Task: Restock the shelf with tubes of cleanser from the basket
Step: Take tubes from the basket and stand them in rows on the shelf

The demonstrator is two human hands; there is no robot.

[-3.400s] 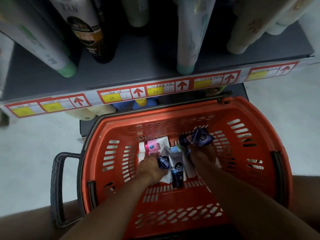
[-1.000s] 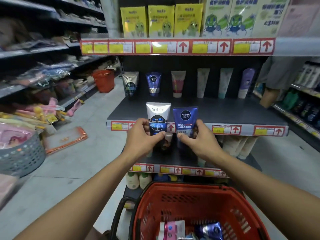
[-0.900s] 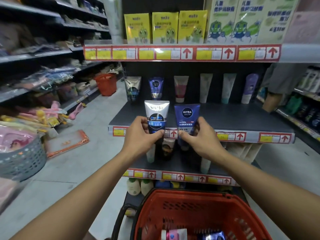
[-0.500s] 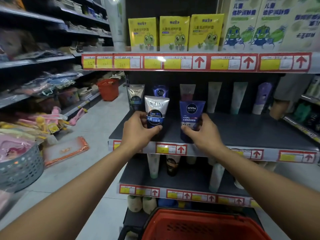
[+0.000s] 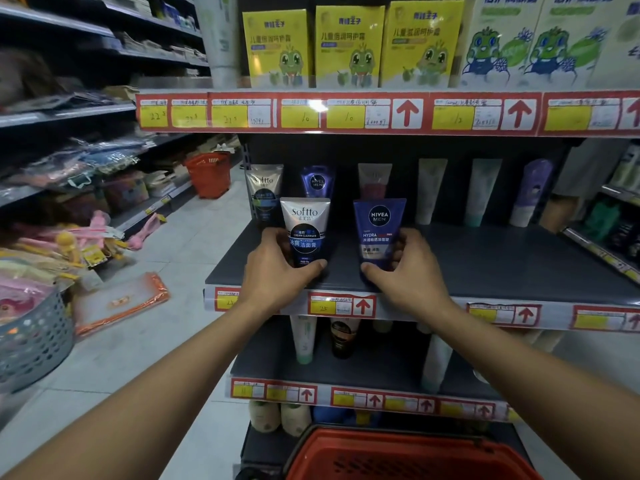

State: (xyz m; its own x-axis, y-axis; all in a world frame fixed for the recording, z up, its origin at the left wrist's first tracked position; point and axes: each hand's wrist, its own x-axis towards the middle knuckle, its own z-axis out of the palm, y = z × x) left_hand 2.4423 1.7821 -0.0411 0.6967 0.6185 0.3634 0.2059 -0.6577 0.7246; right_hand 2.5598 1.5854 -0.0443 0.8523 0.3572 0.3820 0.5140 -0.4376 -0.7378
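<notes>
Gripping the lower part of a white Softto tube [image 5: 304, 230], the left hand [image 5: 277, 271] is curling its fingers round the tube's left side while its thumb is pressing across the front near the bottom. The right hand [image 5: 405, 268] is holding a blue Nivea Men tube [image 5: 378, 230] in the same way, thumb at the front low down and fingers wrapping round the right side. Both tubes are standing upright, crimped end up, side by side but apart, at the front of the dark grey shelf [image 5: 502, 261]; whether their caps are resting on the shelf board I cannot tell, as the hands are covering them.

Further back on that shelf, a second Softto tube [image 5: 264, 192] is standing behind the one in the left hand, and a second Nivea tube [image 5: 317, 181] is standing just right of it. To the right along the back of the shelf, a pink and grey tube [image 5: 374, 180], two pale tubes [image 5: 431, 188] and a lilac tube [image 5: 531, 192] are standing in a row, each apart from the next.

Above the shelf, yellow boxes [image 5: 348, 46] with a frog drawing are lining the next level. Below the shelf and nearest the camera, the rim of the red basket [image 5: 408, 455] is showing at the bottom edge; its contents are out of sight.
</notes>
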